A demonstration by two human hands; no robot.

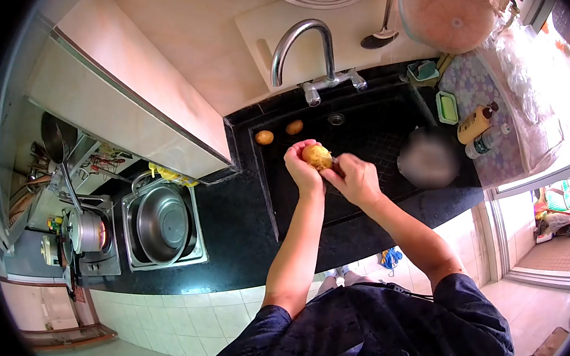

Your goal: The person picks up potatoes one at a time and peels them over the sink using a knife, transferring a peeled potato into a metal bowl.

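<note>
My left hand [303, 165] is closed round a yellowish potato [316, 157], held over the black sink [370, 140]. Right beside the potato, my right hand [357, 179] has its fingers curled in. A small thin tool seems to poke out of that hand towards the potato, but the fingers cover most of it and its kind is hidden. Two more potatoes lie at the sink's far left: one by the corner [264, 137] and a browner one [294, 128] to its right.
A chrome faucet [316, 26] arches over the sink's back edge. A blurred pale round thing [429, 158] is at the sink's right. Bottles [475, 125] stand further right. To the left, a metal basin [163, 224] sits in a second sink, beside a pot [87, 230] on a stove.
</note>
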